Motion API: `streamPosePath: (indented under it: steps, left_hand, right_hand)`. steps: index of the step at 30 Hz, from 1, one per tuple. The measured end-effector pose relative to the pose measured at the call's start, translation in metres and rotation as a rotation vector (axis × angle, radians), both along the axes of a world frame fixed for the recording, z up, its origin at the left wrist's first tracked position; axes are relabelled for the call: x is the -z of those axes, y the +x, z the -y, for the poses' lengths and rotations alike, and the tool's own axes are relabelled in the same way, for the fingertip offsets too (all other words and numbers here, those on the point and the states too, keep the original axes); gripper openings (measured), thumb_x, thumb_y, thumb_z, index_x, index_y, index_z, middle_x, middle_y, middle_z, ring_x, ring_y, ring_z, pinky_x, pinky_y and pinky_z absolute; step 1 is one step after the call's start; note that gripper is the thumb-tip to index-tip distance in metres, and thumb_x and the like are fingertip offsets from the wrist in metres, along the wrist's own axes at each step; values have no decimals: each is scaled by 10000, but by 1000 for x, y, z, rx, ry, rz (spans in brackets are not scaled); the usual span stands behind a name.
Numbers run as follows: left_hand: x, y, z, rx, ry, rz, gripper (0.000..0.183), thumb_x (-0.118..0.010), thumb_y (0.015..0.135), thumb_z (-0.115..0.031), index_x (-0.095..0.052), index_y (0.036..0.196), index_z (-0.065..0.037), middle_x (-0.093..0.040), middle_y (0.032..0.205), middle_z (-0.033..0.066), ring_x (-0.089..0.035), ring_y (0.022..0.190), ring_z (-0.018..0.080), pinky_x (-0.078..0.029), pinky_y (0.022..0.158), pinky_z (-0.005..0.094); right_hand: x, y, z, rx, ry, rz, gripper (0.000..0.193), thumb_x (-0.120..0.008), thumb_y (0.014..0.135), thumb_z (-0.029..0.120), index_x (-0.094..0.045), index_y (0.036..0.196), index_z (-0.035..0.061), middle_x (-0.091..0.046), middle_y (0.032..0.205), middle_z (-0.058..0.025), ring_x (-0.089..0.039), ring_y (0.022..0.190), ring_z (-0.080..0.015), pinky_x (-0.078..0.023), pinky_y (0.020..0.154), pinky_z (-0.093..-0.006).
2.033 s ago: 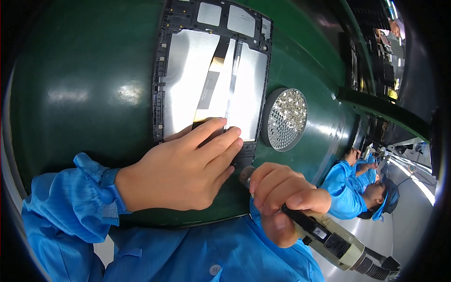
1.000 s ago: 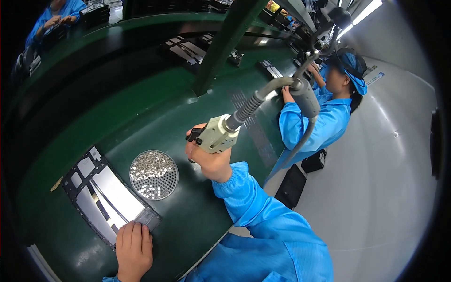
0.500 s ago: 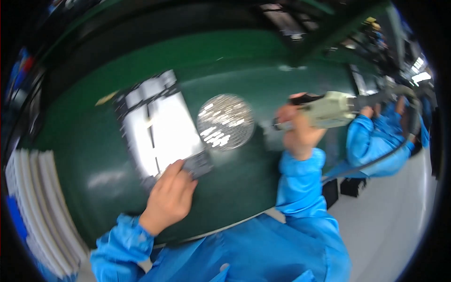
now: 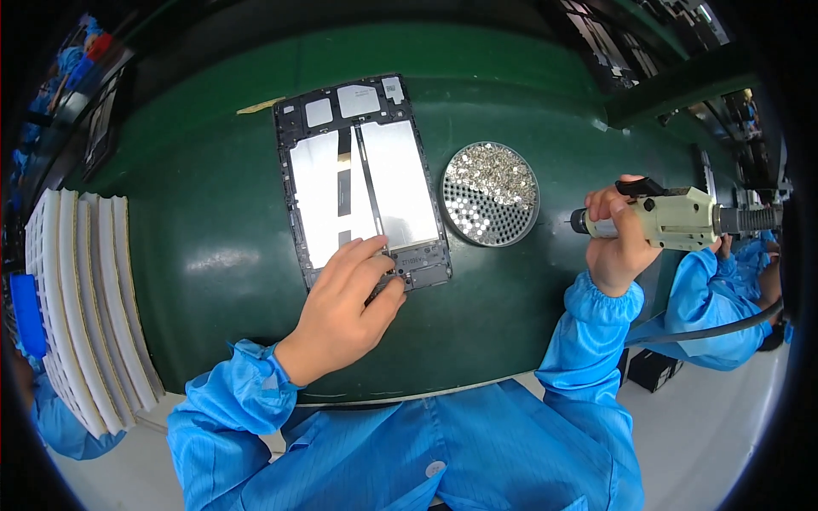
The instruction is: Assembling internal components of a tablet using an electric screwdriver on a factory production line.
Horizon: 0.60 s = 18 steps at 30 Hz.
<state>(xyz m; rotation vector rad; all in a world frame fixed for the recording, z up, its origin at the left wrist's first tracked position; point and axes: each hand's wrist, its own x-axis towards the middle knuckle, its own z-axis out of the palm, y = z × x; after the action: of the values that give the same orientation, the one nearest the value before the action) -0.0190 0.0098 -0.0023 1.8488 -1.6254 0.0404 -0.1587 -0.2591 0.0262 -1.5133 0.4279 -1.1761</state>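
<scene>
An opened tablet (image 4: 405,183) lies on the green bench, with a black frame and silver plates showing. My left hand (image 4: 345,311) rests on its lower edge with fingers apart, the fingertips touching the dark bottom strip. Whether a small part lies under them is hidden. To the tablet's right is a round dish (image 4: 492,194) of small silver screws, some seated in its grid of holes. Farther right, my right hand (image 4: 618,234) is closed around a pale green electric screwdriver (image 4: 682,217). Its thin bit points left toward the dish, apart from it.
A stack of white trays (image 4: 94,307) stands at the bench's left edge. A yellowish strip (image 4: 260,107) lies behind the tablet. At right, the screwdriver's cable (image 4: 716,330) hangs near a co-worker's blue sleeve (image 4: 703,298). A green beam (image 4: 682,89) crosses the far right.
The whole view has shifted and turned, so the tablet and dish appear farther right and sharper. My left hand's fingers are spread wider on the tablet's lower edge. The right hand still holds the screwdriver.
</scene>
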Motion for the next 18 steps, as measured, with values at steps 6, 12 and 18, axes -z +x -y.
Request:
streamPosePath:
  steps: [6,12,18]
  left_hand:
    - [-2,-4,-14,-41,91,33,320,-718,672,37,-660,984,-4,-561,1036,185,-563,1073,390,-473,916,505]
    - [-12,-6,-12,-87,128,205,303,-692,741,-35,-657,1042,-33,-556,1116,187,-542,1100,404,-425,947,573]
    - [0,57,15,-327,233,368,310,-672,782,-100,-657,1092,-95,-552,1198,145,-502,1150,411,-402,958,574]
  right_hand:
    - [0,3,5,5,1,0,288,-577,779,41,-548,1053,-40,-542,693,-105,-511,588,-202,-447,622,-382]
    - [-4,2,1,-2,57,59,284,-582,771,-12,-528,1048,-42,-546,705,-95,-522,584,-186,-475,594,-361]
    - [-1,1,-2,17,49,9,300,-557,751,-17,-516,1048,-27,-541,694,-97,-514,566,-183,-463,583,-353]
